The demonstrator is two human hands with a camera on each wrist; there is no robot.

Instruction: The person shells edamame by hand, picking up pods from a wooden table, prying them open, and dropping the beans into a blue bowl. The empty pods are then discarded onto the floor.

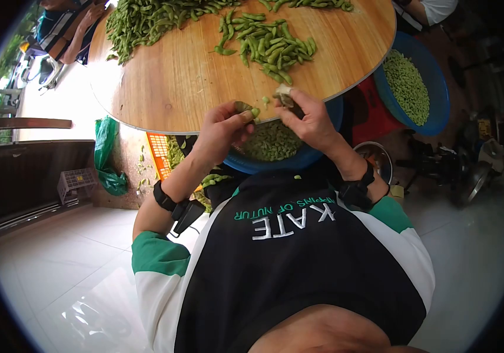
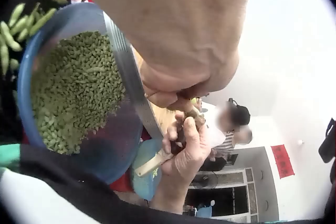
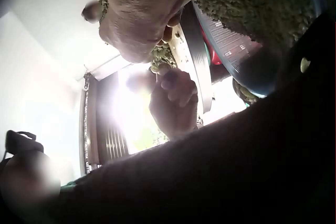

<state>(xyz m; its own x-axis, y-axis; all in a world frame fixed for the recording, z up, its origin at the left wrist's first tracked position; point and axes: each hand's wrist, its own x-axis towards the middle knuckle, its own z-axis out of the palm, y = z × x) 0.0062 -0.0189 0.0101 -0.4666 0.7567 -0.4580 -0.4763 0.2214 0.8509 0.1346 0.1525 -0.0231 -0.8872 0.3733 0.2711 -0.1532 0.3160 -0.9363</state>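
- A small bright green bean (image 1: 255, 112) is at the fingertips of the left hand, just over the near edge of the round, light-brown wooden tabletop (image 1: 163, 88).
- The left hand (image 1: 222, 126) has its fingers curled in, thumb and forefinger closed in a pinch; the bean pokes out at the tips of that pinch, on the side facing the right hand.
- The right hand (image 1: 311, 120), also at the tabletop's near edge, is curled round a pale, flat, stick-like piece (image 2: 153, 163), whose end juts out of the fist; its material is unclear.
- A pale green bit (image 1: 265, 100) shows between the hands, against the tabletop's near edge; whether it rests there is unclear.
- Below the tabletop's near edge, a round blue plastic basin (image 2: 26, 85) holds many shelled green beans (image 2: 79, 82).
- Farther in on the tabletop lies a small heap of slim green pods (image 1: 272, 47), with a larger green pod pile (image 1: 146, 26) at its far left.
- Right of the tabletop stands another bean-filled blue basin (image 1: 442, 100).
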